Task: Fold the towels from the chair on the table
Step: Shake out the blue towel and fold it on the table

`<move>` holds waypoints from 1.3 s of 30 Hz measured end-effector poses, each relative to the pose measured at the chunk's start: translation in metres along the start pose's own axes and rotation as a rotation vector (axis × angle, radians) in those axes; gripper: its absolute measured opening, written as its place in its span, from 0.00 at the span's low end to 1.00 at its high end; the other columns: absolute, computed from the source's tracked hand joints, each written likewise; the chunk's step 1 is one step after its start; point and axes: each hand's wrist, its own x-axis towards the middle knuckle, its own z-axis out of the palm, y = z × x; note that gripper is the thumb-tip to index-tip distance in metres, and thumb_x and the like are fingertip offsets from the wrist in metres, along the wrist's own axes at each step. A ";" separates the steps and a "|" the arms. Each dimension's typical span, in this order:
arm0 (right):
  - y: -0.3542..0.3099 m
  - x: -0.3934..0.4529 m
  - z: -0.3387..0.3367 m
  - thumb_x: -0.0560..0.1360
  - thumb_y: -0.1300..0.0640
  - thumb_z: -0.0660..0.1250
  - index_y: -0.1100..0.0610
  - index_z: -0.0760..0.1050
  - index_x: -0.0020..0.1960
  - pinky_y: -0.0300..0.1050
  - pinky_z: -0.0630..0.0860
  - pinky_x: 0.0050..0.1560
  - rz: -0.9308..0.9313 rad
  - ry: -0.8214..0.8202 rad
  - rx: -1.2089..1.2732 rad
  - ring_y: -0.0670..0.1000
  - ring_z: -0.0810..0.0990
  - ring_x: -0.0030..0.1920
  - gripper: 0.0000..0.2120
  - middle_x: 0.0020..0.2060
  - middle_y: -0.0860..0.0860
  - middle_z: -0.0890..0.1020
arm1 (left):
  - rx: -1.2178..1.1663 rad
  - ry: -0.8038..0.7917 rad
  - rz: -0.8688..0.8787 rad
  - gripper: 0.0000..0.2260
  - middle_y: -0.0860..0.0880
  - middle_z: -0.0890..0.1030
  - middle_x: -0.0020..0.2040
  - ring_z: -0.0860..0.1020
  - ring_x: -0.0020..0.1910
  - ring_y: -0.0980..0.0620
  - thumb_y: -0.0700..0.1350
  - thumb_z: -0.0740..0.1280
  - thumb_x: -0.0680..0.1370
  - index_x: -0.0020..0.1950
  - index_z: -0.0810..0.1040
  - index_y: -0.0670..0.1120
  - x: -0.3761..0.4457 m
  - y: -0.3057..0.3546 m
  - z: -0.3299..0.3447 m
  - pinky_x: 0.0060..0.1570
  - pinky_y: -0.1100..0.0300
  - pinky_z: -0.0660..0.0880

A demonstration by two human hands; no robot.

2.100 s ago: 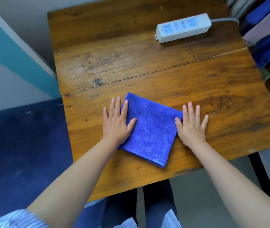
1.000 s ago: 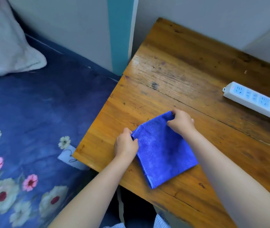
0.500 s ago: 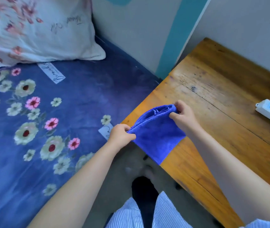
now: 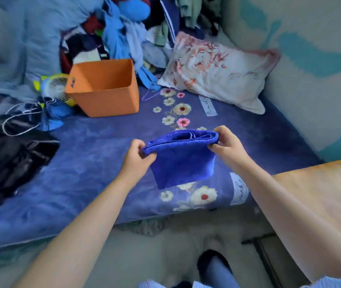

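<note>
A folded blue towel [image 4: 183,161] hangs in the air over the bed, its folded layers showing along the top edge. My left hand [image 4: 137,157] pinches its left top corner. At the right top corner my right hand [image 4: 226,145] grips the towel. The wooden table [image 4: 319,196] shows only as a corner at the right edge, away from the towel. No chair is in view.
An empty orange bin [image 4: 105,88] stands on the blue flowered bedspread [image 4: 86,163] beyond the towel. A floral pillow [image 4: 217,71] lies at the back right, heaped clothes [image 4: 124,28] behind the bin, dark garments [image 4: 5,161] at the left. A small fan [image 4: 56,87] sits beside the bin.
Both hands lifted the folded towel off the table and carried it left over the bed. The view swung left from the table to the bed and the orange bin.
</note>
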 end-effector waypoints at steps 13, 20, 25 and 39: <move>-0.084 0.090 0.193 0.72 0.73 0.58 0.43 0.72 0.45 0.43 0.71 0.51 -0.161 -0.376 -0.045 0.49 0.75 0.49 0.23 0.42 0.43 0.78 | -0.211 0.307 -0.108 0.10 0.52 0.75 0.35 0.72 0.34 0.57 0.33 0.67 0.74 0.40 0.75 0.49 0.028 -0.050 -0.201 0.37 0.68 0.70; -0.098 0.212 0.243 0.72 0.72 0.60 0.52 0.73 0.42 0.44 0.68 0.48 -0.152 -0.389 -0.061 0.50 0.72 0.46 0.15 0.42 0.60 0.76 | -0.283 0.368 -0.080 0.13 0.54 0.76 0.38 0.74 0.38 0.59 0.34 0.65 0.75 0.41 0.73 0.54 0.153 -0.053 -0.244 0.39 0.68 0.71; -0.108 0.284 0.257 0.72 0.73 0.60 0.50 0.71 0.37 0.27 0.68 0.31 -0.125 -0.401 -0.062 0.49 0.68 0.37 0.18 0.34 0.50 0.73 | -0.243 0.323 -0.066 0.12 0.55 0.77 0.40 0.74 0.40 0.60 0.34 0.66 0.74 0.43 0.73 0.52 0.225 -0.051 -0.261 0.41 0.69 0.71; -0.130 0.479 0.348 0.72 0.76 0.57 0.56 0.73 0.48 0.20 0.67 0.39 -0.175 -0.266 -0.028 0.32 0.75 0.38 0.17 0.39 0.42 0.75 | -0.197 0.274 -0.003 0.11 0.55 0.76 0.41 0.74 0.41 0.60 0.32 0.66 0.74 0.50 0.75 0.46 0.461 -0.067 -0.339 0.39 0.74 0.71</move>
